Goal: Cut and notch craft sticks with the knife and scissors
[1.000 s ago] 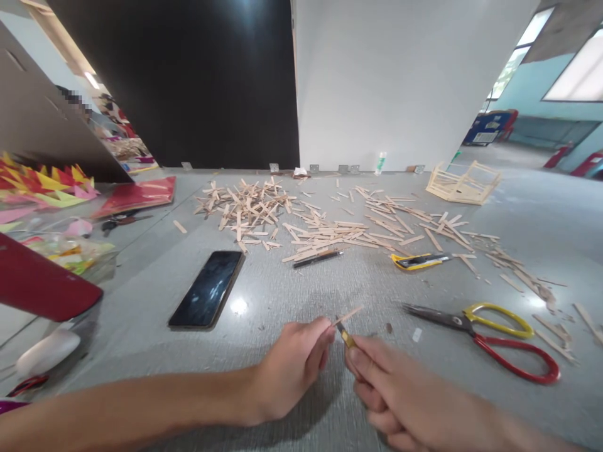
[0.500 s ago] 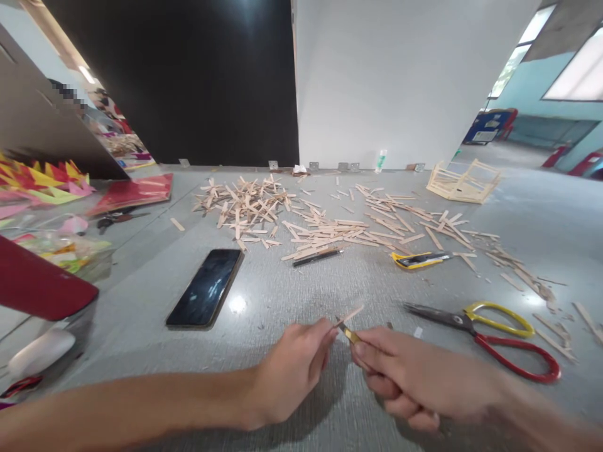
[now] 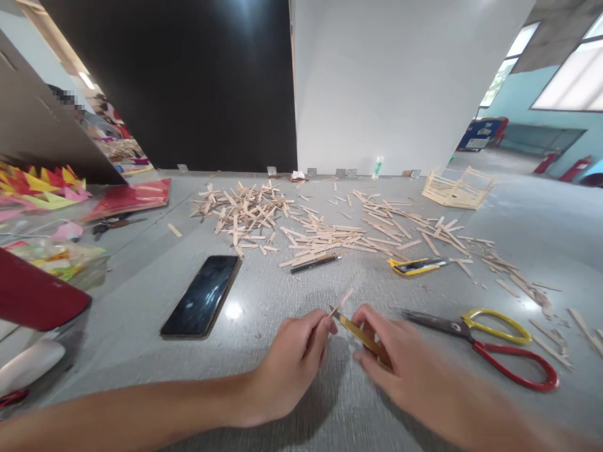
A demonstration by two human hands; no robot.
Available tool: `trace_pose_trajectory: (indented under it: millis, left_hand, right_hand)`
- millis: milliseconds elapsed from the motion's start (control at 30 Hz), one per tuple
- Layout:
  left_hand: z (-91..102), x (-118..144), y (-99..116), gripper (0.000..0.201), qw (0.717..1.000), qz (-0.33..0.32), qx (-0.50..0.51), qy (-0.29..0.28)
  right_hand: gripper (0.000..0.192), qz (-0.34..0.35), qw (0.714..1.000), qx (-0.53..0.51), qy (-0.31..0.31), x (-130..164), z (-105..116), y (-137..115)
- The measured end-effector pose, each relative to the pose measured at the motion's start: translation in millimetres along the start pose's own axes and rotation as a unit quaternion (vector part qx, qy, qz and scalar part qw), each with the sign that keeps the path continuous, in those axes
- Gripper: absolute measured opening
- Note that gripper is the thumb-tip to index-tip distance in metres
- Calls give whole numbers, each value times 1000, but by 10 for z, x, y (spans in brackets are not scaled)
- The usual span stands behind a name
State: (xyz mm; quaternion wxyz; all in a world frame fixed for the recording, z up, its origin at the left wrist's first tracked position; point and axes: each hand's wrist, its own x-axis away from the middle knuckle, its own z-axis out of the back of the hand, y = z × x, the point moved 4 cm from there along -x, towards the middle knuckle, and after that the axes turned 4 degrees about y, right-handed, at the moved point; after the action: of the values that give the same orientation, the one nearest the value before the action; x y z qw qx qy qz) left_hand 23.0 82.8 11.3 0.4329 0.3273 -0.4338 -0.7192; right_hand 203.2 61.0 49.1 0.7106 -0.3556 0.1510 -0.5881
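Observation:
A thin wooden stick [image 3: 343, 299] is pinched between the thumb and fingers of my left hand [image 3: 293, 363], its free end slanting up to the right. My right hand [image 3: 398, 359] grips a slim craft knife with a yellow handle [image 3: 360, 336]. The dark tip of that knife is at the stick, close beside my left fingertips; whether it presses in is too small to tell. To the right of my right hand lie scissors [image 3: 466, 329] with one yellow and one red handle. A yellow box cutter [image 3: 414, 266] and a black pen-like tool [image 3: 315, 264] rest farther back.
Loose wooden sticks [image 3: 325, 238] are strewn across the table's middle and right. A phone [image 3: 200, 298] lies left of my hands. Beyond the sticks stand a small stick frame [image 3: 459, 188] and upright black [image 3: 188, 81] and white [image 3: 386, 75] panels. A red cylinder [image 3: 38, 289] is far left.
My right fingers have loosened and spread along the knife, showing more of its yellow handle. The stick and my left hand have shifted slightly left in view, and the whole view has moved a little.

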Motion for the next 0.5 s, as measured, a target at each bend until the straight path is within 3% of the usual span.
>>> trace_pose_trajectory:
  millis: [67, 133, 267, 367, 433, 500]
  left_hand:
    - [5, 22, -14, 42, 1000, 3, 15, 8]
    - [9, 52, -40, 46, 999, 4, 36, 22]
    - [4, 75, -81, 40, 995, 28, 83, 55]
    - [-20, 44, -55, 37, 996, 31, 72, 38]
    - [-21, 21, -24, 26, 998, 12, 49, 25]
    - [-10, 11, -13, 30, 999, -4, 35, 21]
  right_hand:
    - [15, 64, 993, 81, 64, -4, 68, -21]
    - [25, 84, 989, 86, 86, -10, 108, -39]
    - [34, 23, 998, 12, 48, -10, 134, -62]
    - [36, -10, 997, -70, 21, 18, 96, -70]
    - [38, -14, 996, -90, 10, 36, 48, -65]
    - [40, -22, 995, -98, -10, 50, -15, -51]
